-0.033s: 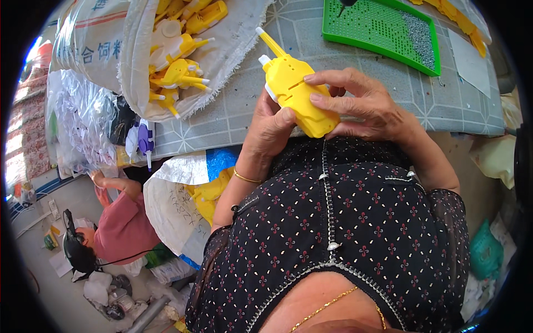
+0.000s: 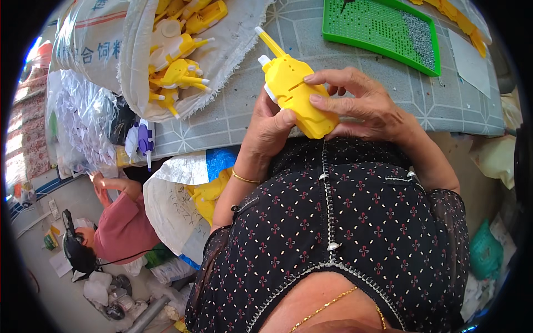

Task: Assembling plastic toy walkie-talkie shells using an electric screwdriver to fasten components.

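Observation:
Between my two hands, just above my lap at the table's edge, is a yellow plastic casing with slots in its face. A thin arm with a white tip sticks out of its far end, beside a short white nub. My left hand grips its left side, thumb on the near left edge and the other fingers mostly hidden beneath. The right hand is closed around the right side, with fingertips pressed on the upper face and the thumb by the near end.
A woven sack at the far left holds several similar yellow casings. The green tray contains small metal pieces; a dark tool tip hangs above it. Another sack stands below the table. A person in pink works at left.
The dark tool tip above the green tray has shifted slightly. My hands and the yellow casing stay nearly in place.

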### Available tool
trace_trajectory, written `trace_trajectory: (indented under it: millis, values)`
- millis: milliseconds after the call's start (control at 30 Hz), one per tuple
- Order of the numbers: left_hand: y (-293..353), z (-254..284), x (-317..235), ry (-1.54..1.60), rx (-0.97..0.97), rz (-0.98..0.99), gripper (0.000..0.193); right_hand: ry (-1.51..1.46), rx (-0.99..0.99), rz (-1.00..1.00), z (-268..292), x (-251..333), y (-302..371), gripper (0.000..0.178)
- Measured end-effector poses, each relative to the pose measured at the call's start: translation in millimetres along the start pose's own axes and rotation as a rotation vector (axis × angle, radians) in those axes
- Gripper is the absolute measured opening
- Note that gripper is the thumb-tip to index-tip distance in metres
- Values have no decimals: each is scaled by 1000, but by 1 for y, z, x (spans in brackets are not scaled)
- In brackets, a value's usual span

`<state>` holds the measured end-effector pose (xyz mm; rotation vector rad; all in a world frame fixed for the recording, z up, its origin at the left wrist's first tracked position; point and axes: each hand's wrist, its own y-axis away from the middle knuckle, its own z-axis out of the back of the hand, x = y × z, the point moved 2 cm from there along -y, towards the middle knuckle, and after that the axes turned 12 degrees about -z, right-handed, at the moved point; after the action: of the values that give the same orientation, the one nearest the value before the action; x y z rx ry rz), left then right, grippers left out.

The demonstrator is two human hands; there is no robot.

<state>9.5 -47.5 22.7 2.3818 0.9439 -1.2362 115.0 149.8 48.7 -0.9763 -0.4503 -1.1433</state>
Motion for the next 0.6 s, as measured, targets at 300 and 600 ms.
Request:
trace_trajectory:
  millis: [300, 600]
  values:
    - [-6, -10, 4, -33, -157, -83, 70, 78, -24, -249, -8, -1, -11, 65]
    - [8, -22, -20, -1332, -17, -217, 28, 60, -55, -308, 8, -47, 8, 63]
